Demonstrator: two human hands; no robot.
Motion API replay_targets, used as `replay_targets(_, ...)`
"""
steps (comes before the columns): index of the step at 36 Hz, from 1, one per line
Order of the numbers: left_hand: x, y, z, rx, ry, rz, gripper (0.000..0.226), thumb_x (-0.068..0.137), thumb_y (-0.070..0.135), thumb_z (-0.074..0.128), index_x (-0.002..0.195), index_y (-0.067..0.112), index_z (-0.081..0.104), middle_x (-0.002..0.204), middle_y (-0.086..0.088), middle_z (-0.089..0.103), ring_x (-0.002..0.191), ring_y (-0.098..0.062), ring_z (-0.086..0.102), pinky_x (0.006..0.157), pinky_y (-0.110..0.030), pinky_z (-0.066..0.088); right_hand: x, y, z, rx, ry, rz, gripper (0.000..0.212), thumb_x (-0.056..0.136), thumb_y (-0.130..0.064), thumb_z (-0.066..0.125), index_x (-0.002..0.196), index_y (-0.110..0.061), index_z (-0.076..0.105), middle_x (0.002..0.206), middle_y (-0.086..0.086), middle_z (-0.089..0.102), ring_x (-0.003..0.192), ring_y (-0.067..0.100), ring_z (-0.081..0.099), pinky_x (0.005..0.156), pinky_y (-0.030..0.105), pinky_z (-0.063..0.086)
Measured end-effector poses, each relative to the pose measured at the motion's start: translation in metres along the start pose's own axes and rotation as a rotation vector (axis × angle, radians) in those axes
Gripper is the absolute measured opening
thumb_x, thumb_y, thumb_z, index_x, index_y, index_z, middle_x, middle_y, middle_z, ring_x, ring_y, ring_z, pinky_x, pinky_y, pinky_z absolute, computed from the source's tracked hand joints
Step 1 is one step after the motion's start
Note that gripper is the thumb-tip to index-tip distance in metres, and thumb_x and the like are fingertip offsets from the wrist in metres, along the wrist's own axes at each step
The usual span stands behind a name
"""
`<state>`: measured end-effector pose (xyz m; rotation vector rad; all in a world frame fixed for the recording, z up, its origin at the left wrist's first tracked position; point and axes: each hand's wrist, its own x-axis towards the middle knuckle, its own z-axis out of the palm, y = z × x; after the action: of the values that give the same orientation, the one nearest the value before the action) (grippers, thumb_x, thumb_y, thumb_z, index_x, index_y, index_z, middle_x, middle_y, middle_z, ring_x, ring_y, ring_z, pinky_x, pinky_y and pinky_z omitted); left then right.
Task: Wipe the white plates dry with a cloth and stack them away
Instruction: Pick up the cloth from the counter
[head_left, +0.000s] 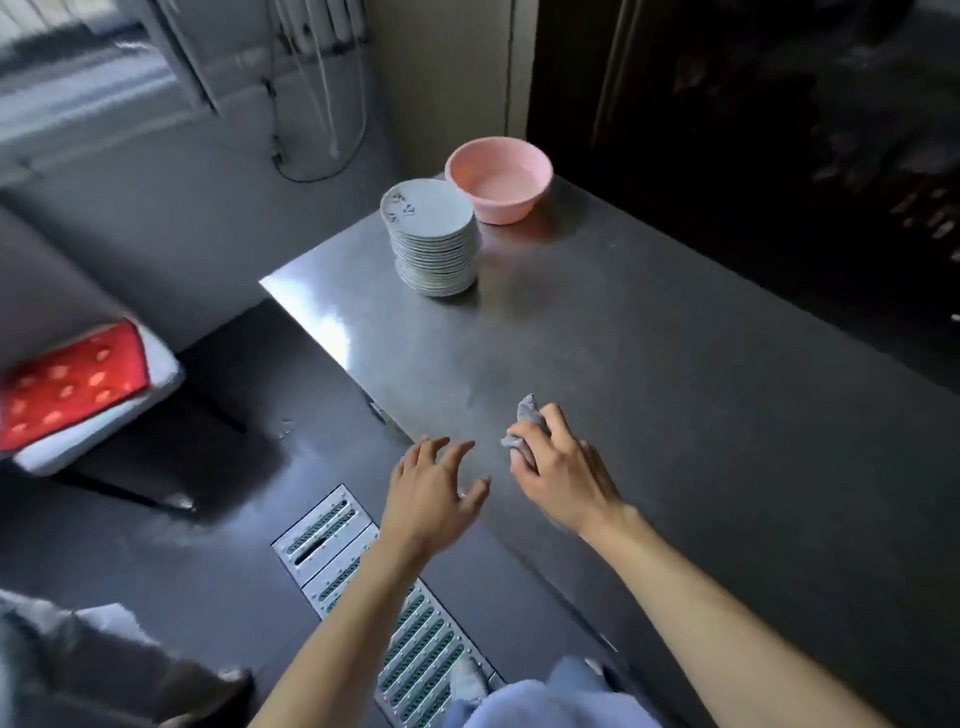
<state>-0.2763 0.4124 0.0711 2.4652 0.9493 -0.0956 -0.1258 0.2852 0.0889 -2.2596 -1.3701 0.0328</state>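
A tall stack of white plates stands at the far left corner of the steel table; the top plate carries small dark markings. My right hand hovers over the near part of the table and grips a bunched grey cloth. Just to its left, my left hand is over the table's near edge with fingers spread, holding nothing. Both hands are well short of the stack.
A pink plastic basin sits right behind the plates. Left of the table is dark wet floor with a metal drain grate. A red-and-white cushioned stool stands at the far left. A dark cabinet fills the right background.
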Motion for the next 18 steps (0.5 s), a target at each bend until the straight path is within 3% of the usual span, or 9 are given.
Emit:
replay_targets(11, 0.110, -0.072, -0.076, -0.031, 0.077, 0.052, 0.061, 0.099, 0.060, 0.050, 0.154, 0.035, 0.045, 0.156, -0.002, 0.047, 0.150, -0.025, 0.035, 0.122, -0.044, 0.031, 0.142, -0.041, 0.052, 0.021, 0.076, -0.064, 0.015, 0.087, -0.024, 0.066, 0.102, -0.019, 0.063, 0.098, 0.002, 0.047, 0.063, 0.027, 0.058, 0.048, 0.029, 0.045)
replay_targets(18, 0.219, -0.099, -0.129, 0.077, 0.051, 0.116, 0.060, 0.100, 0.058, 0.050, 0.154, 0.035, 0.045, 0.157, 0.000, 0.044, 0.150, -0.023, 0.033, 0.122, -0.039, 0.026, 0.248, -0.029, 0.081, 0.091, 0.181, 0.118, 0.014, 0.086, -0.018, 0.067, 0.100, -0.016, 0.067, 0.099, 0.005, 0.050, 0.063, 0.032, 0.057, 0.053, 0.040, 0.050)
